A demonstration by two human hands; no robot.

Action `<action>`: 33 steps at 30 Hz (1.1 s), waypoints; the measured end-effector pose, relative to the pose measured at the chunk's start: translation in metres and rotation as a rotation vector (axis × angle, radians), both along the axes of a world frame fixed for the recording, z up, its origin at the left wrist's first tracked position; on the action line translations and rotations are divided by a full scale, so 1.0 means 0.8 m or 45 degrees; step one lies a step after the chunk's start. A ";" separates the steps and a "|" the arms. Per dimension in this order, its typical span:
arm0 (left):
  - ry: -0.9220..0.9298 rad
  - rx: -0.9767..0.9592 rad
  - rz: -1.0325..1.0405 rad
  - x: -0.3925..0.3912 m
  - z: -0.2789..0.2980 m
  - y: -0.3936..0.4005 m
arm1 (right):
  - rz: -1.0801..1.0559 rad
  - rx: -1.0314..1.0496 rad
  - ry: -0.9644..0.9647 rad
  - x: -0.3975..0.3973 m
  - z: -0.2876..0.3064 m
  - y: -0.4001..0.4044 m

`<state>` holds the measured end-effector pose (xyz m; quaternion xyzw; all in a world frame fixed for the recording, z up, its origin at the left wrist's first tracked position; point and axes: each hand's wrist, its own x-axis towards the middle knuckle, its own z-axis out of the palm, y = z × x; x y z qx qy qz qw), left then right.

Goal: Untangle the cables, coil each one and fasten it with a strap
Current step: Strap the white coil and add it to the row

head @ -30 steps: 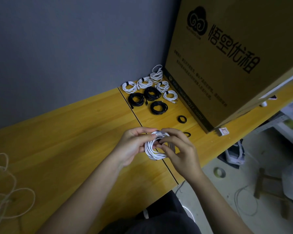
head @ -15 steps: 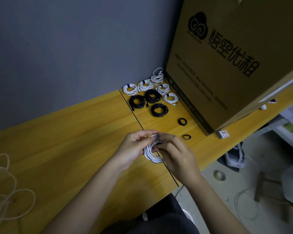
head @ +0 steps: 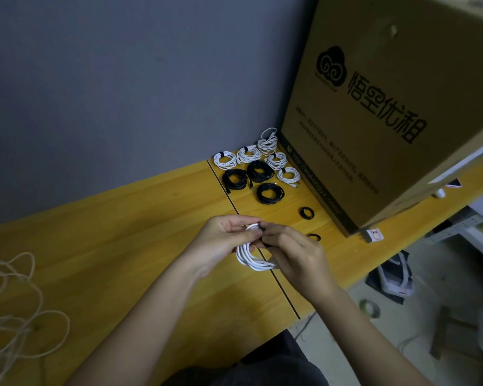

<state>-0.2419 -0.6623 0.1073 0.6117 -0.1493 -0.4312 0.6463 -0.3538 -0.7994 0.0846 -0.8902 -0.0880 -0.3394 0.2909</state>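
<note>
A coiled white cable (head: 247, 257) hangs between both hands above the yellow wooden table (head: 123, 232). My left hand (head: 221, 240) pinches the top of the coil. My right hand (head: 293, 254) grips the coil's right side, and its fingertips pinch a black strap (head: 262, 232) at the top of the coil. Most of the strap is hidden by fingers. Two loose black strap rings (head: 307, 212) (head: 314, 237) lie on the table just right of my hands.
Several strapped white coils (head: 248, 154) and three black coils (head: 260, 171) lie at the back beside a big cardboard box (head: 388, 107). Loose tangled cord (head: 11, 316) lies at the left edge. The table's front edge drops to a cluttered floor on the right.
The hands have closed together at the top of the coil. The right fingers moved from the coil's side up to the strap, and the coil now hangs lower.
</note>
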 end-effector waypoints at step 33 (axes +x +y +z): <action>-0.726 0.180 0.266 -0.009 -0.007 0.038 | -0.168 0.619 0.488 0.064 0.037 0.031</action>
